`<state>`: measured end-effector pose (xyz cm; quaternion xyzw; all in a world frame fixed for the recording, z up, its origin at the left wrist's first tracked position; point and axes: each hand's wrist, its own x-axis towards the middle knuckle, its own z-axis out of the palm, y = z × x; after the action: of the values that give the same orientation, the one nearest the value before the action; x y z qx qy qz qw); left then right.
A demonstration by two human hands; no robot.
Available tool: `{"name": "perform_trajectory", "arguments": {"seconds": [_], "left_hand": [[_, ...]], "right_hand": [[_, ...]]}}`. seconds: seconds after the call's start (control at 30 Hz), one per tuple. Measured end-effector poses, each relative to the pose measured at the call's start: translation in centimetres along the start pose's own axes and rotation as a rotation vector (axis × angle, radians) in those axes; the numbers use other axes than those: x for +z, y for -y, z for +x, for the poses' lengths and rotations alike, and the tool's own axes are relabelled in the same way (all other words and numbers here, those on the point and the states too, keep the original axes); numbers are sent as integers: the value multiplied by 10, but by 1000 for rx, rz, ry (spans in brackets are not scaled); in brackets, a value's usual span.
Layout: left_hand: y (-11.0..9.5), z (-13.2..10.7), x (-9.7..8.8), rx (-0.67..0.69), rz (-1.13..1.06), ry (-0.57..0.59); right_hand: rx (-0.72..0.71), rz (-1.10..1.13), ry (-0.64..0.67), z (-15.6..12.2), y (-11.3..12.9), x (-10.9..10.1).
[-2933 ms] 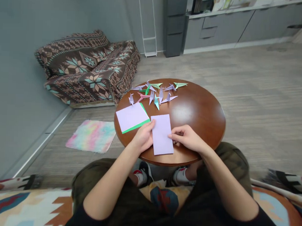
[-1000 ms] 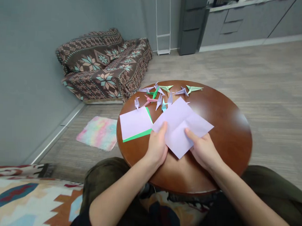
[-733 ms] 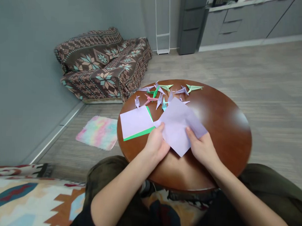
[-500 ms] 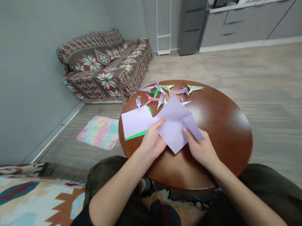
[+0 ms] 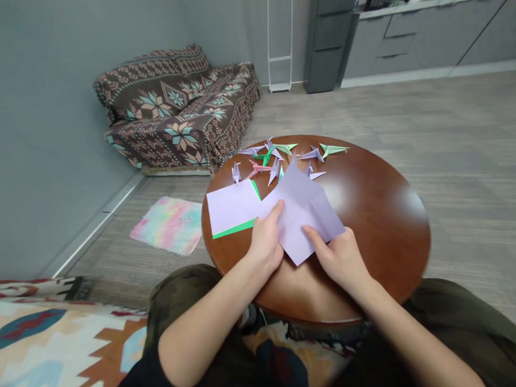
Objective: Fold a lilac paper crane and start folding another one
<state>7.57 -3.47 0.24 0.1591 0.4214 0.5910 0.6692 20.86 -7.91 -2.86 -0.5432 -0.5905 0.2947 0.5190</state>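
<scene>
Two hands (image 5: 266,239) (image 5: 341,257) hold thin lilac paper (image 5: 296,213) (creased, roughly diamond-shaped).

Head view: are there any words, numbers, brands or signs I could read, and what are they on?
There are none to read.
The held lavender sheet, the origami cranes and the patterned sofa cover show no letters or numbers.
Items on the kitchen counter are too small and cut off to tell.

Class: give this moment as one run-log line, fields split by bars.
left hand: holds purple sheet | right hand: holds same sheet | paper stack: on table, left | paper birds: table's far side
</scene>
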Motion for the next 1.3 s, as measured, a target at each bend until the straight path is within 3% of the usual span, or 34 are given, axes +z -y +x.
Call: {"name": "perform_trajectory", "arguments": {"seconds": [0.27, 0.33, 0.5, 0.6, 0.7, 0.8, 0.93, 1.1, 1.23, 1.3], "left_hand": [[0, -1, 1, -197, -89, 48], [0, -3, 2, -175, -81, 54], [6, -15, 7, 26, -69, 156], [10, -19, 8, 58, -99, 208], [9, -16, 9, 4, -130, 150], [2, -11, 9, -111, -137, 86], [-11, -11, 7, -143, -127, 140], [-20, -14, 2, -33, -98, 282], [-21, -5, -4, 56, 24, 212], [-21, 0, -7, 106, 110, 219]], "right_hand": [[-97, 115, 32, 0, 3, -6], [-7, 182, -24, 1, 3, -6], [207, 399, -172, 9, -4, -5], [221, 379, -236, 9, -5, -4], [152, 288, -249, 6, -1, -4], [-48, 195, -123, 2, 2, -6], [-254, 75, 58, 1, 2, -9], [-250, 6, 184, 0, -1, -9], [-249, 44, 353, -2, 11, -15], [-156, 139, 427, -2, 16, -18]]}}
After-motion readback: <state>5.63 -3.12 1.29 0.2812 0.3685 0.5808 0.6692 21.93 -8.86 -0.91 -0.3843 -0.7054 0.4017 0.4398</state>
